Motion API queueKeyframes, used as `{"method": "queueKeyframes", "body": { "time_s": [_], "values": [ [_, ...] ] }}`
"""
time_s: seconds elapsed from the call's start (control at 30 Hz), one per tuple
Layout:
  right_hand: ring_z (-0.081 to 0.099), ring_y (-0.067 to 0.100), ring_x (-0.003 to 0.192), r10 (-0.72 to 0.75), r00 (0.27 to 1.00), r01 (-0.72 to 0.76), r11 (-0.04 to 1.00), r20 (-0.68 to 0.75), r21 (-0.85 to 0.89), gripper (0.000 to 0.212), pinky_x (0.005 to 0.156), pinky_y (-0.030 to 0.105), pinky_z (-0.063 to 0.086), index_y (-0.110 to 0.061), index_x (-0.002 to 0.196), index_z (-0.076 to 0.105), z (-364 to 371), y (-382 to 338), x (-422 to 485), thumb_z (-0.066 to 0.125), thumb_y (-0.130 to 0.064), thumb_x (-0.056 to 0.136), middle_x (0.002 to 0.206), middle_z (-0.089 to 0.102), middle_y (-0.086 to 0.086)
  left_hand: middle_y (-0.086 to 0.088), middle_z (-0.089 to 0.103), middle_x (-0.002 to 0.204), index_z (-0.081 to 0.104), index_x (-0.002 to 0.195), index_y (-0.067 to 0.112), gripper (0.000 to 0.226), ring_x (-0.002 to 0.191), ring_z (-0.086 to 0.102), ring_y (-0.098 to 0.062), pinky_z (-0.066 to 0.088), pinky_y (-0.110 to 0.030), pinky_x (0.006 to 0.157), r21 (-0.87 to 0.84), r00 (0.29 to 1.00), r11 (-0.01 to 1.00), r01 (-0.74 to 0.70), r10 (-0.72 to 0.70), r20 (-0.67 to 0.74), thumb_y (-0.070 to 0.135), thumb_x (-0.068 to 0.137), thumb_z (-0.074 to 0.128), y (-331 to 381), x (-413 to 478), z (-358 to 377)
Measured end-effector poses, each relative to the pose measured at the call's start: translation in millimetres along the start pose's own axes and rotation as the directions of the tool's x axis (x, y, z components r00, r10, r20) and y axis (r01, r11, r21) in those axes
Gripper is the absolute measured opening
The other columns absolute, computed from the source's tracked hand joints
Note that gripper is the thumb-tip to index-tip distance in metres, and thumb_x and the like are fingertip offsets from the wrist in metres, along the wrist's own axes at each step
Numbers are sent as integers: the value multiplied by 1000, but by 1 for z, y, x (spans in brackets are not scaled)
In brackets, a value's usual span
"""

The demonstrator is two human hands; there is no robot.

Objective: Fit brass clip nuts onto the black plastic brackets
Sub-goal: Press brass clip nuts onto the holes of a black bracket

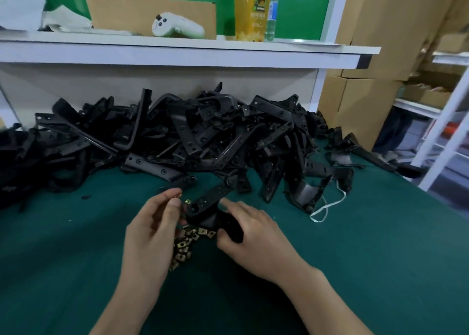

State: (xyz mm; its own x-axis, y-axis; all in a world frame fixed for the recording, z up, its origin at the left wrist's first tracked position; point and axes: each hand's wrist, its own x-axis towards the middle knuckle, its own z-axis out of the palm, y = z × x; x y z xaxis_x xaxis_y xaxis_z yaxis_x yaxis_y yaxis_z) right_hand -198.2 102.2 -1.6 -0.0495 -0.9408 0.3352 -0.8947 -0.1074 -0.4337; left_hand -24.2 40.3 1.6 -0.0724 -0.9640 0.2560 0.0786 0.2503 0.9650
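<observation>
My right hand (250,230) grips a black plastic bracket (208,202) by its lower end, its long arm pointing up and away from me. A brass clip nut (187,201) sits at the bracket's near left edge. My left hand (152,230) pinches a small brass clip nut (178,195) between thumb and forefinger, just left of the bracket. A small heap of loose brass clip nuts (189,243) lies on the green mat between my hands, partly hidden by them.
A large pile of black brackets (177,131) spreads across the back of the green table (355,258). A white cord (327,207) lies at the right. Above, a white shelf (177,53) carries a cardboard sheet, a white controller and bottles. Cardboard boxes stand at the right.
</observation>
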Motion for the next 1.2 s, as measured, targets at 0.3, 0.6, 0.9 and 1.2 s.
{"method": "queueKeyframes", "body": {
  "time_s": [0.3, 0.6, 0.9, 1.2],
  "values": [
    [58, 5, 117, 15, 999, 2, 902, -34, 431, 42, 103, 38, 43, -40, 129, 57, 6, -12, 4, 28, -57, 104, 118, 66, -21, 13, 77, 91, 74, 102, 32, 21, 81, 70, 1, 49, -8, 63, 40, 979, 999, 20, -28, 200, 17, 99, 60, 11, -10, 4],
    [46, -15, 116, 88, 996, -62, 874, -30, 483, 39, 116, 29, 27, -36, 108, 61, 8, -12, 2, 35, -62, 95, 103, 65, -21, 6, 78, 96, 75, 104, 36, 22, 87, 73, -6, 53, -13, 71, -11, 971, 998, 65, -61, 233, 20, 98, 62, 13, -11, 2],
    [42, -10, 107, -10, 998, 22, 976, -57, 218, 35, 115, 11, 8, -29, 96, 47, 9, -13, 2, 32, -60, 90, 90, 58, -14, 11, 77, 95, 75, 106, 39, 20, 89, 71, -5, 53, -15, 75, 23, 975, 994, 107, -109, 191, 24, 97, 64, 9, -9, 3],
    [45, -11, 103, -75, 993, 89, 982, -89, 166, 18, 121, 24, 15, -38, 92, 42, 13, -12, 3, 38, -56, 93, 83, 52, -25, 10, 78, 96, 74, 110, 32, 23, 93, 72, -8, 56, -20, 84, 25, 969, 992, 121, -123, 215, 16, 100, 60, 10, -10, 2]
  ]
}}
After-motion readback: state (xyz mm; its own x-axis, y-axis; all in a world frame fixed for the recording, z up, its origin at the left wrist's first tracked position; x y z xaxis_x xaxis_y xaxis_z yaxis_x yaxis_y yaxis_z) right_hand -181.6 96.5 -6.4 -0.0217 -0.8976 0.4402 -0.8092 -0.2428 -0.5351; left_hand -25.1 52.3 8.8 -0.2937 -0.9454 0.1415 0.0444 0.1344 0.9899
